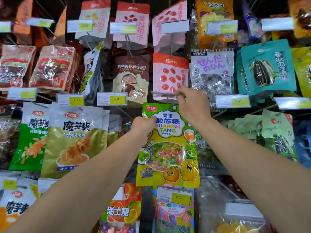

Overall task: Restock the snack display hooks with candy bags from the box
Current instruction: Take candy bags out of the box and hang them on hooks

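A green and yellow candy bag (168, 148) with cartoon fruit hangs upright in front of the display, level with the middle row. My left hand (143, 125) grips its upper left edge. My right hand (193, 105) is at the bag's top right corner, where its fingers pinch the clear price-tag holder (164, 94) at the tip of a hook, tilting it up. The bag's hang hole (174, 107) sits just below that holder. The box is not in view.
Snack bags crowd the hooks all around: a pink fruit bag (170, 74) right behind the holder, a chocolate bag (131, 76) to its left, gold and green bags (74, 140) at the left, a teal seed bag (267, 68) at the right. Yellow price tags (117, 99) jut forward on hook ends.
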{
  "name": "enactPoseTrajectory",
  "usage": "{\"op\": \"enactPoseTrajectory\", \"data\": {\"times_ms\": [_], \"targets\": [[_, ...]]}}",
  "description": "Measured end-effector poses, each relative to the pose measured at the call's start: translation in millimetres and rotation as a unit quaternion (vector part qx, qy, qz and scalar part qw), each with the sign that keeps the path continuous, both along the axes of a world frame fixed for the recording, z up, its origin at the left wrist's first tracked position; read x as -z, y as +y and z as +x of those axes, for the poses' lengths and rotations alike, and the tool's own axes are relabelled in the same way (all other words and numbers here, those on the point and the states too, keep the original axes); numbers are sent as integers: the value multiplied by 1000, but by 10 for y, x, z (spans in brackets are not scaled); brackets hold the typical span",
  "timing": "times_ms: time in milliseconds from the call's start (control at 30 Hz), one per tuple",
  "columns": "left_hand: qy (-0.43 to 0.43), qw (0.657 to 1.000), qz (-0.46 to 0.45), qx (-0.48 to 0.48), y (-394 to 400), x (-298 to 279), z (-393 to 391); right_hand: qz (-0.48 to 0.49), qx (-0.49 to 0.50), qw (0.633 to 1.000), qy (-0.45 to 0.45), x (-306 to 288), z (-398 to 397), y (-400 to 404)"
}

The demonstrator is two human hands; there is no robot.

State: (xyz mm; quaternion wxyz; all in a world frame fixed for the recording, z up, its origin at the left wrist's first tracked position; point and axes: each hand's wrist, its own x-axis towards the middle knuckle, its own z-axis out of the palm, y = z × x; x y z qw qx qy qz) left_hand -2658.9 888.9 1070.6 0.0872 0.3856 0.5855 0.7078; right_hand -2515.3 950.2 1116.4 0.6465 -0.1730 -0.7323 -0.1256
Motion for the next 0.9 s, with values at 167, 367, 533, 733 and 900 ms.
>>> {"op": "enactPoseTrajectory", "data": {"times_ms": [167, 367, 533, 733, 900], "targets": [[-9, 1000, 0, -11, 67, 88, -34, 6, 12, 1000, -22, 168, 15, -2], [25, 999, 29, 0, 76, 188, -61, -10, 20, 997, -76, 647, 55, 60], [65, 997, 40, -17, 54, 347, -125, -58, 43, 995, -66, 1058, 86, 171], [154, 985, 61, -50, -54, 685, -92, -277, -115, 950, -87, 1399, 142, 291], [253, 959, 76, -104, -179, 946, -50, -289, -120, 944, -109, 1543, 192, 251]]}}
